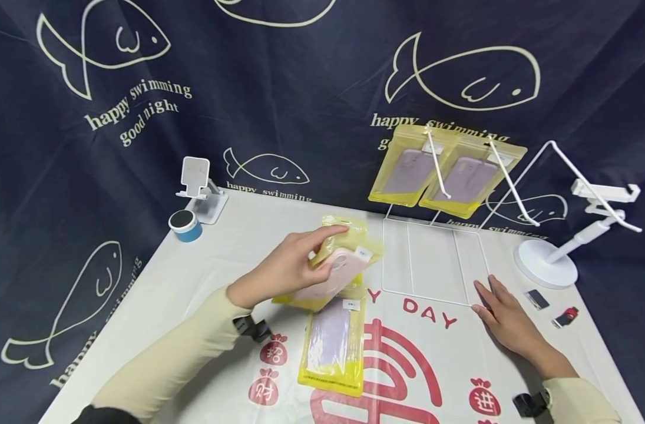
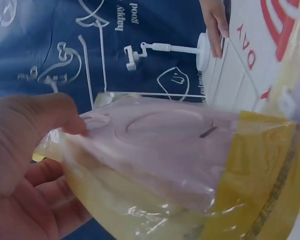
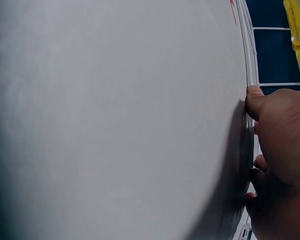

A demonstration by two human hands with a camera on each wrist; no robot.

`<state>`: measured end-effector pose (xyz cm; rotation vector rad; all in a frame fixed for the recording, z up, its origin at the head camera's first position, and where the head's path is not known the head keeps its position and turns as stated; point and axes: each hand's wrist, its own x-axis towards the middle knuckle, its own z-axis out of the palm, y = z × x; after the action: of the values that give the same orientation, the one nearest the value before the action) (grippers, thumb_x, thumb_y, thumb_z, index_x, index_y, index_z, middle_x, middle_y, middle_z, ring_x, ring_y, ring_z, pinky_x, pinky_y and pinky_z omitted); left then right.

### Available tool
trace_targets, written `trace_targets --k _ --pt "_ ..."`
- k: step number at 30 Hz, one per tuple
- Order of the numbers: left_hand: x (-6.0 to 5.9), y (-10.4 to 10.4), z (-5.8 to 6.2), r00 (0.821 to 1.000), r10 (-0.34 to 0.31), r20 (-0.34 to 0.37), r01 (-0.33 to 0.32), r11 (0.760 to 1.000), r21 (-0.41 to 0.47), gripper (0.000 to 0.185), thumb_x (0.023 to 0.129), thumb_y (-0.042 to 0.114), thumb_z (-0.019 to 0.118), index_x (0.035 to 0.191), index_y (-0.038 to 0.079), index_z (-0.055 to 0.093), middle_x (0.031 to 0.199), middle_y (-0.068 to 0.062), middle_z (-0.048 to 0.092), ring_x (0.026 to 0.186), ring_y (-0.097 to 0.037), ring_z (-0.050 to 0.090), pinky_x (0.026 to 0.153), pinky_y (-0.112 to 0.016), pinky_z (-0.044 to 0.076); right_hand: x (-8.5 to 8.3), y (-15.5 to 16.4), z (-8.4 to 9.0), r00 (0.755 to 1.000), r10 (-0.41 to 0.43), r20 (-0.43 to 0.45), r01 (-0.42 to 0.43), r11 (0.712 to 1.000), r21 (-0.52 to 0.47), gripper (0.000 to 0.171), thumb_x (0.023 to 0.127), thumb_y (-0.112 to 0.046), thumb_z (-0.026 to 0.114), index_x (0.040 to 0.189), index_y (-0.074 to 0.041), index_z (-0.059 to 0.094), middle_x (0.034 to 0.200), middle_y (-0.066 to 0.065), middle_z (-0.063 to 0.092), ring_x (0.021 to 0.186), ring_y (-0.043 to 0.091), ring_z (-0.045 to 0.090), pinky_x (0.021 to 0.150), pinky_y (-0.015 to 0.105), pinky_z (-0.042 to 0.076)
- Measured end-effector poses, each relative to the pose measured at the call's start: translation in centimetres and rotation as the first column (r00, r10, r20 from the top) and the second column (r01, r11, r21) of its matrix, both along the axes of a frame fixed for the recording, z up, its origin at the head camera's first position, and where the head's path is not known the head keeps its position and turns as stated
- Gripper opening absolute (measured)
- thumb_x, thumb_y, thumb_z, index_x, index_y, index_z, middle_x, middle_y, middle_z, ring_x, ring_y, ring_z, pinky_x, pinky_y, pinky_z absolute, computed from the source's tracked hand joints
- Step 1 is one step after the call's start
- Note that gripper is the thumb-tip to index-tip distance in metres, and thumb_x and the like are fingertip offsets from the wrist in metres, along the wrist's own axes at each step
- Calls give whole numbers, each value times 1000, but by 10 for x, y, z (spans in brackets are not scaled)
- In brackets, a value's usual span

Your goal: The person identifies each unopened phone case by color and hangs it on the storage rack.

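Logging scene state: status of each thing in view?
Held pouch: tilted, pinched by left hand
Lower pouch: lying flat
Rack: standing, touched by right hand
Hung pouches: hanging
Left stand: upright, empty
Right stand: upright, empty
Cylinder: upright
Red-black item: lying flat
Dark rectangle: lying flat

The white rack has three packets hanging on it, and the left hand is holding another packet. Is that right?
Not quite: two packets, not three, hang on the white rack; the head view shows this. The left hand is holding another packet.
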<state>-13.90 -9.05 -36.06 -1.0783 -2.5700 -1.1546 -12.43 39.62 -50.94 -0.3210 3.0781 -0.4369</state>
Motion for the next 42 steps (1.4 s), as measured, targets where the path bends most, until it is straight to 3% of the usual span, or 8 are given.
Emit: trace_targets --k 4,8,18,20,24,30,37,42 --pt "-10 28 11 989 -48 -140 44 998 -33 62 88 7 67 147 14 49 100 0 65 62 -9 42 57 -18 37 1 2 -2 1000 3 1 -3 1000 -5 65 105 -40 46 158 -7 27 161 34 16 145 57 18 105 75 24" --pt "-16 53 21 974 -114 -196 110 994 -30 62 87 7 66 147 13 48 102 0 64 60 -7 39 56 -17 35 1 3 -1 1000 -2 8 2 1000 -2 66 105 -41 46 158 -8 26 161 33 15 145 57 18 105 75 24" --pt "-32 112 32 955 -240 -175 233 971 -59 62 91 8 63 149 13 44 106 -1 66 66 -8 42 66 -15 37 -3 1 3 999 -1 40 1 1000 15 67 105 -44 45 157 -5 29 161 35 16 144 59 20 106 76 24" --pt "-34 124 36 945 -269 -184 260 963 -74 61 92 10 62 150 12 43 118 -1 66 65 -8 43 66 -15 38 -3 1 3 999 -2 45 2 1000 16 66 105 -43 45 156 -4 29 160 35 16 144 59 20 106 75 23" --pt "-37 145 43 926 -310 -214 299 951 -84 59 94 12 61 150 9 43 106 0 68 64 -8 42 64 -14 35 -2 2 3 999 -3 46 3 1000 14 66 105 -41 46 156 -4 29 160 37 16 144 59 20 106 76 24" --pt "-39 161 51 914 -324 -246 314 946 -79 59 95 13 61 151 10 43 80 3 57 62 -7 41 63 -13 34 -4 0 5 1000 17 16 -17 1000 2 66 105 -38 48 157 -4 27 162 35 13 145 59 19 106 75 23" --pt "-38 174 58 907 -352 -232 356 934 -26 59 95 11 59 151 10 42 128 2 63 55 -6 37 58 -14 33 -4 0 4 995 69 -70 -71 997 -27 64 104 -29 52 158 -7 27 166 26 10 148 54 17 106 75 24" --pt "-42 184 60 909 -350 -224 352 935 -32 60 95 12 60 152 10 41 105 2 66 56 -7 38 58 -14 32 -2 0 4 995 62 -72 -64 997 -31 65 104 -30 52 159 -7 25 166 26 9 147 56 17 107 76 23"
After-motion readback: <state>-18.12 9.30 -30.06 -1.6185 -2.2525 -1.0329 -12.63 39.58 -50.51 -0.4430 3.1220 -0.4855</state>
